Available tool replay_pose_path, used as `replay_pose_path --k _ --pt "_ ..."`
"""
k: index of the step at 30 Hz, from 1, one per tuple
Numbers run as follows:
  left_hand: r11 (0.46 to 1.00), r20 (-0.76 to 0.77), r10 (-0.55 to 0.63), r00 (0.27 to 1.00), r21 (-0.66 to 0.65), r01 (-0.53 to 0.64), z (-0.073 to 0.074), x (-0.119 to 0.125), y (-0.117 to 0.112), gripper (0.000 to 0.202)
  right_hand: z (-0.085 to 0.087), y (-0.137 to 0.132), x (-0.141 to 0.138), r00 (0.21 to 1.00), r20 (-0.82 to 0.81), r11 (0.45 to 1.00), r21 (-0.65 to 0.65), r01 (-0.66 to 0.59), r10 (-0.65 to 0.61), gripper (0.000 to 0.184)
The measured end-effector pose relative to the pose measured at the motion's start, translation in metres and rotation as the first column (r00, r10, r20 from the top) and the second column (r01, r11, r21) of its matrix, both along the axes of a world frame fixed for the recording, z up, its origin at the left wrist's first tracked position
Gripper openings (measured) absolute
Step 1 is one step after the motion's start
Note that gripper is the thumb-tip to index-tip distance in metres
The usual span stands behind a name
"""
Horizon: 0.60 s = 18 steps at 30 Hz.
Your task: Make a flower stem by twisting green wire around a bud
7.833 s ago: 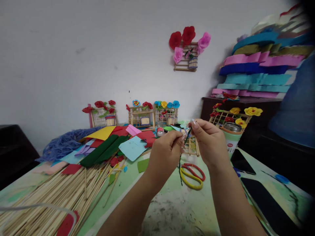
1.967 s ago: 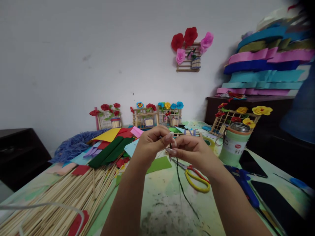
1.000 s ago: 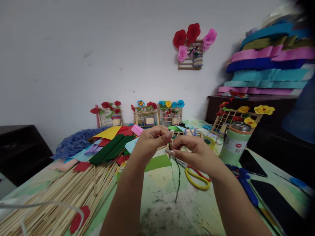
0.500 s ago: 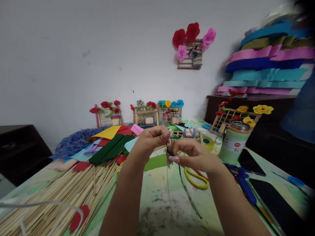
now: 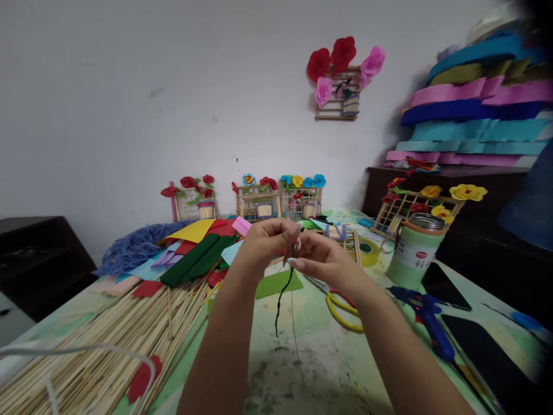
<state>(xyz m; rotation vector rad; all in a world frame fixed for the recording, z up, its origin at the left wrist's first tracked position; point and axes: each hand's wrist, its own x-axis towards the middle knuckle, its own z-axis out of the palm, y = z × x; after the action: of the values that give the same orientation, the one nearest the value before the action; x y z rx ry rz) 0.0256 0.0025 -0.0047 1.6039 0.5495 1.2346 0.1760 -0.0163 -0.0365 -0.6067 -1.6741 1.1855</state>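
Left hand (image 5: 263, 245): raised at frame centre, fingertips pinched on the stem's top.
Right hand (image 5: 322, 259): beside it, fingers pinching the same spot.
Green stem (image 5: 283, 291): thin, dark, dangling just below the hands above the table (image 5: 311, 369).

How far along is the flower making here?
Done: finished flower frames stand along the wall. In hand: left hand and right hand pinch a dark green stem that hangs bare, no bloom on it. Left: uncut paper sheets and a pile of sticks.
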Motion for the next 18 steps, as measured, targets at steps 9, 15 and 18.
replay_pose_path --k 9,15,18 --pt "0.994 -0.031 0.100 0.995 0.042 -0.098 0.000 -0.002 -0.002 0.040 0.005 -0.005 -0.007 0.999 -0.033 0.995 -0.103 0.001 -0.004 0.024" --pt "0.988 0.021 0.146 0.989 0.052 -0.147 -0.001 -0.008 0.004 0.034 0.002 0.000 -0.008 0.997 -0.078 0.992 -0.124 0.011 -0.021 0.021" --pt "0.992 0.035 0.111 0.993 0.050 -0.112 -0.002 -0.008 0.005 0.033 0.000 0.001 -0.008 0.995 -0.098 0.991 -0.137 0.004 -0.018 0.022"
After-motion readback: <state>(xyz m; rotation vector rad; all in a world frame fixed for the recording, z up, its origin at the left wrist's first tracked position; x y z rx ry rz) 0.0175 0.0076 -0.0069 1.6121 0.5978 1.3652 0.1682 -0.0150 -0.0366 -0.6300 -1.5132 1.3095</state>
